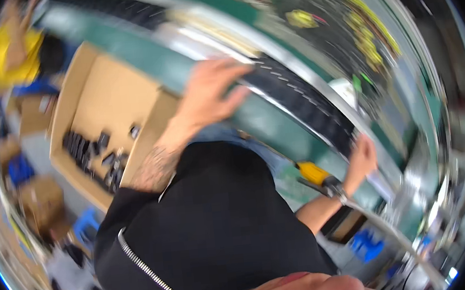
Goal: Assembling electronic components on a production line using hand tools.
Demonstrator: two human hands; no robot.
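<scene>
A long strip of dark pieces (300, 96) with pale marks lies slantwise along the bench in front of me. At its left end is my left hand (210, 91), open, thumb and fingers apart; the fingertips are close to the strip, and I cannot tell if they touch it. My right hand (362, 157) is by the strip's right end, its fingers bent and smeared by motion, so any grip is unclear. Beside the right wrist, which wears a watch (335, 191), is a yellow and black hand tool (315, 173).
A large cardboard box (117, 83) with several small black parts stands at my left, against the green bench (275, 121). Across the bench are a dark mat (323, 41) and yellow items (365, 40). A person in yellow (8, 54) is at far left.
</scene>
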